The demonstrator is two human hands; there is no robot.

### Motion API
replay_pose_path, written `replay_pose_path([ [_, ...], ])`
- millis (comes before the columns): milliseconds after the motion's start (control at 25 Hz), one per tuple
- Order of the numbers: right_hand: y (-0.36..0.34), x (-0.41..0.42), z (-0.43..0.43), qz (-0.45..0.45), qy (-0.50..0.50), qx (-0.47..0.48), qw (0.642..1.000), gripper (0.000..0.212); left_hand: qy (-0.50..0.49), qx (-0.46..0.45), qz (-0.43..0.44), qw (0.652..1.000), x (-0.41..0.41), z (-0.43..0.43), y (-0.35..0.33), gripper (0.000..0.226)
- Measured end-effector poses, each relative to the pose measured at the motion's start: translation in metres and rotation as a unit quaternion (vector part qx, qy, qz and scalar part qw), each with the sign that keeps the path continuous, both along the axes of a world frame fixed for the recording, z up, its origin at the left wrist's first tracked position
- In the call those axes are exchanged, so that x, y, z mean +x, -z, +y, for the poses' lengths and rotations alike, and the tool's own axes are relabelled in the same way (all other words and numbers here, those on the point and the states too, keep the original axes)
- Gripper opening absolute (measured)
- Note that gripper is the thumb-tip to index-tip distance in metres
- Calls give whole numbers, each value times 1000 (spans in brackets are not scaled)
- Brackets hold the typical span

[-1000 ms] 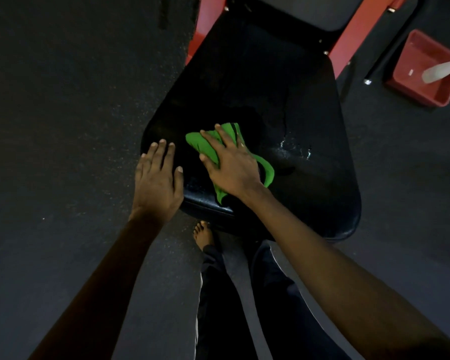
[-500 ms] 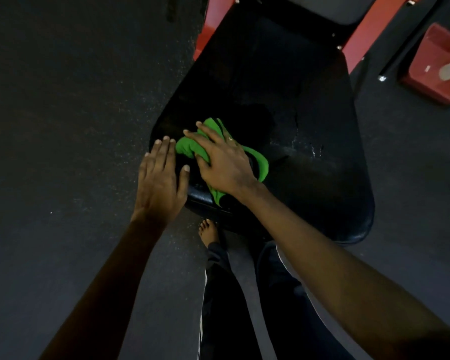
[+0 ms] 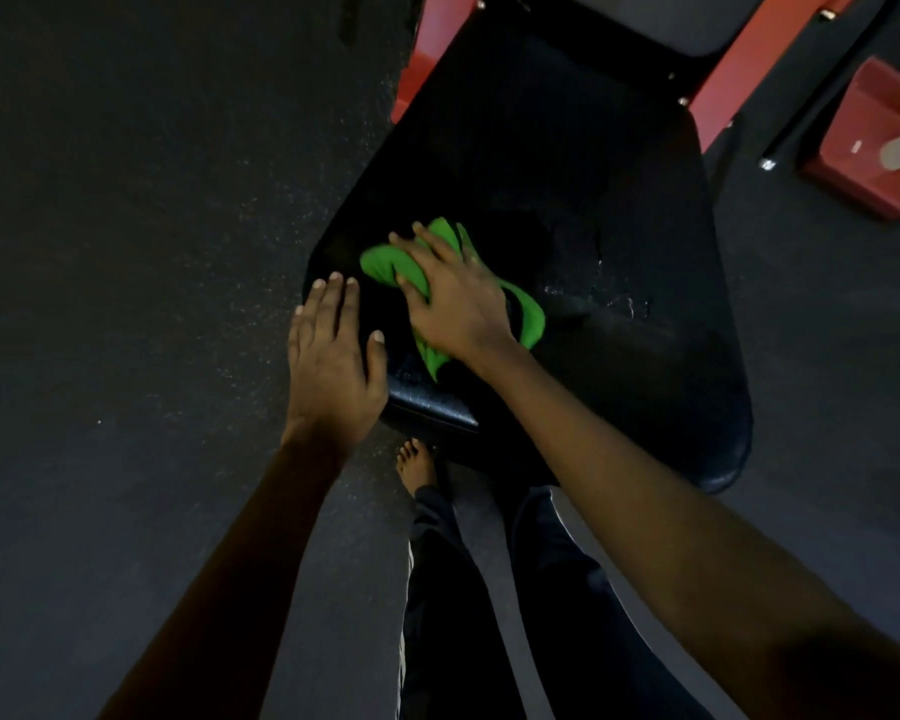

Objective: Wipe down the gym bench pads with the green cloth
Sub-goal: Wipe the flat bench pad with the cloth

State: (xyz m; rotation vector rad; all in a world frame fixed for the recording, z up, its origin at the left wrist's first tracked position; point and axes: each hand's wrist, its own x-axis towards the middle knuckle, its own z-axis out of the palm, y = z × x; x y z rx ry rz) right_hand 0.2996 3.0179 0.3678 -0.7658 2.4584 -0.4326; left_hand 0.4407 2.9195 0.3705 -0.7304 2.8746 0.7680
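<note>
— Two hands are on it, so which one does the work?
— The right hand (image 3: 448,298). Its palm bears down on the green cloth (image 3: 380,263), with the fingers draped over the bunch and the thumb hooked into a fold, so it grips as well as presses. The left hand (image 3: 331,366) lies flat, fingers straight, on the near left corner of the seat pad (image 3: 567,174) and holds nothing (a brace, I'd guess).
— Where does the cloth sit?
— On the left half of the seat pad, toward its near edge and just beside the left hand. As far as I can tell the two don't touch.
— How will it handle?
— Light and limp, I judge. It crumples into folds, and a tail trails out past the wrist. It's best taken by the middle of the bunch, or the loose ends will drag. The pad looks firm and slick, with a black vinyl-like skin, so the cloth should glide. Damp patches may make it skid.
— And the look of things?
— The cloth is bright green and creased, with no print that I can see. The seat pad is glossy black and wider at its near edge, with wet streaks (image 3: 614,304) glinting to the right of the cloth. Beyond its far edge a red frame (image 3: 718,90) runs on.
</note>
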Motion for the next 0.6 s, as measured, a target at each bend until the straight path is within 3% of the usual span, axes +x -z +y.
replay_pose_path([
  [120,4,-21,-22,-10,30,13,999,50,-4,4,-13,1000,-2,-1,-3,65],
  [280,-40,38,50,-27,-16,-38,999,52,-79,45,-31,995,7,-2,-8,69],
  [360,-51,54,72,-35,-37,-13,999,56,-67,56,-33,996,11,-3,-7,71],
  [600,0,-13,-32,-8,-51,-3,999,55,-46,68,-42,996,15,-6,-9,70],
])
